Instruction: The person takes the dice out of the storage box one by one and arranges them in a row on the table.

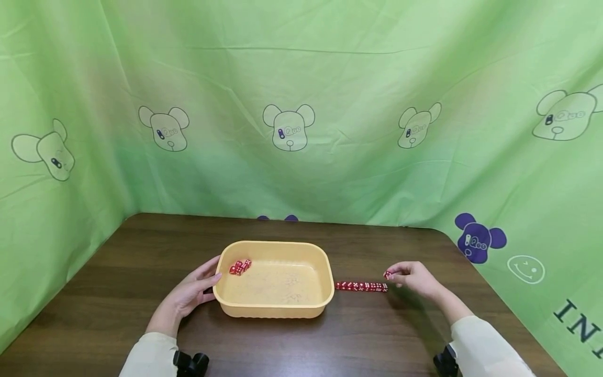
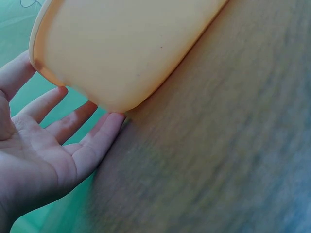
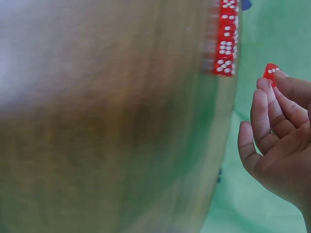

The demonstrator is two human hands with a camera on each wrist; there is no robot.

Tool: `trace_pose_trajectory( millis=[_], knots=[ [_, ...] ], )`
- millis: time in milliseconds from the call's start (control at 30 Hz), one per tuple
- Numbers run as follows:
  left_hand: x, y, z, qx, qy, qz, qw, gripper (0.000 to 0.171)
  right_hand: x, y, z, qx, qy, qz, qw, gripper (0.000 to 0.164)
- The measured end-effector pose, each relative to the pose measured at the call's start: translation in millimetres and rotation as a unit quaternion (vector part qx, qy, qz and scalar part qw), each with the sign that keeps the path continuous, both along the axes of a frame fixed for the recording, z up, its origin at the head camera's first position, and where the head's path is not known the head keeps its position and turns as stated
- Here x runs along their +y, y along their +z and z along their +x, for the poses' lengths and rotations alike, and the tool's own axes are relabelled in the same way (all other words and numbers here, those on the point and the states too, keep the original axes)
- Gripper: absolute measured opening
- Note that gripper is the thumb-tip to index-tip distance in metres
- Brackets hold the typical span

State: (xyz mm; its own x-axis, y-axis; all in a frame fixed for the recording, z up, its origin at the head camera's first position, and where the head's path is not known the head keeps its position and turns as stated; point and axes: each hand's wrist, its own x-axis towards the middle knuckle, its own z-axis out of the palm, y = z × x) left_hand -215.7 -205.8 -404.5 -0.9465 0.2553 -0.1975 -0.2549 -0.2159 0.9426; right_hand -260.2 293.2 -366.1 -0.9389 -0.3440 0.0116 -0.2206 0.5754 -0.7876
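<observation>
A yellow plastic tub stands on the table. My left hand holds it by its left end, thumb at the rim, the other fingers against the outside wall. Several red dice with white pips lie inside the tub, near its left wall. Out from the tub's right side runs a straight row of red dice. Just beyond that row's right end, my right hand pinches a single red die between thumb and fingertips, raised off the table.
The dark wooden table carries the tub and the row. A green cloth printed with bear heads hangs at the back and both sides of the table.
</observation>
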Motion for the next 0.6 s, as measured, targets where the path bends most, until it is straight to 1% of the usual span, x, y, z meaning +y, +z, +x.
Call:
trace_pose_trajectory(
  millis=[133,300,433,600],
  knots=[
    [-1,-0.7,0.3,0.005,-0.004,0.001,1.0000,0.058,5,-9.7,3.1,-0.006,-0.017,-0.001,1.000,0.019],
    [-1,-0.2,0.6,0.006,-0.007,0.004,1.0000,0.058,8,-18.5,5.9,-0.007,-0.027,0.000,1.000,0.019],
    [0,0.8,1.1,0.004,-0.003,0.004,1.0000,0.057,8,-22.3,6.5,-0.010,-0.022,-0.009,1.000,0.018],
    [0,1.2,0.9,0.006,-0.004,0.003,1.0000,0.058,9,-23.1,7.4,-0.019,-0.032,-0.009,0.999,0.019]
  ],
)
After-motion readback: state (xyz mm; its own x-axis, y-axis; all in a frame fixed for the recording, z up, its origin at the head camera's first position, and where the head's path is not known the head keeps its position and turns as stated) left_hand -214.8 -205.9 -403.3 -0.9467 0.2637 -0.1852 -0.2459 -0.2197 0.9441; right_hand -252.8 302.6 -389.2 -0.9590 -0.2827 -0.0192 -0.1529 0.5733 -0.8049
